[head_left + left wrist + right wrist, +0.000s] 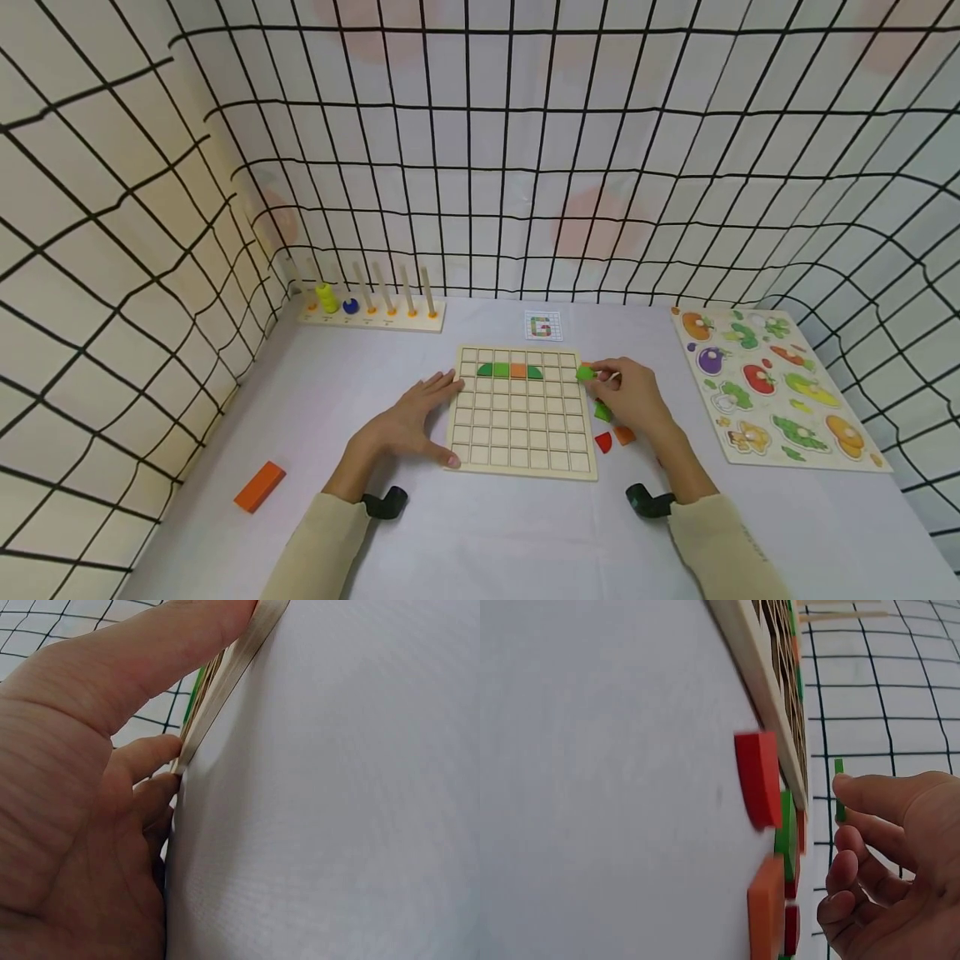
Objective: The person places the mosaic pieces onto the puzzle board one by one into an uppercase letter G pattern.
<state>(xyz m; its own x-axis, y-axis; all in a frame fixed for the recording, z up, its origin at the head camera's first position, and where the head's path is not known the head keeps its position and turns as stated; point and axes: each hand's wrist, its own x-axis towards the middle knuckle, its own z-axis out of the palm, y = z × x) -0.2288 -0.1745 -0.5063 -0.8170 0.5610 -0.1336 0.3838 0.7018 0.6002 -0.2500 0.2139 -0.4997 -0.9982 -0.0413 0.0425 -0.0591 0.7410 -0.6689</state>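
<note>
Between left hand (pixel 402 426) and right hand (pixel 632 393), a pale wooden grid board (pixel 519 474) lies flat on the white counter (pixel 517 542). The right hand pinches a thin green tile (pixel 840 796) near the board's edge; a light, steady hold should suit it. The left hand, fingers spread, touches the opposite side, where gentle pressure should prevent slipping. A smooth, round-edged red piece (pixel 603 442) lies near the right hand.

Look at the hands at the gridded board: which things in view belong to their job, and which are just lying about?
Likely part of the job:
gridded board, left hand at its edge
green piece pinched by the right hand
row of pieces on the board
loose pieces beside it
patterned card behind it

Likely just lying about:
orange block
peg stand
vegetable picture board
</note>
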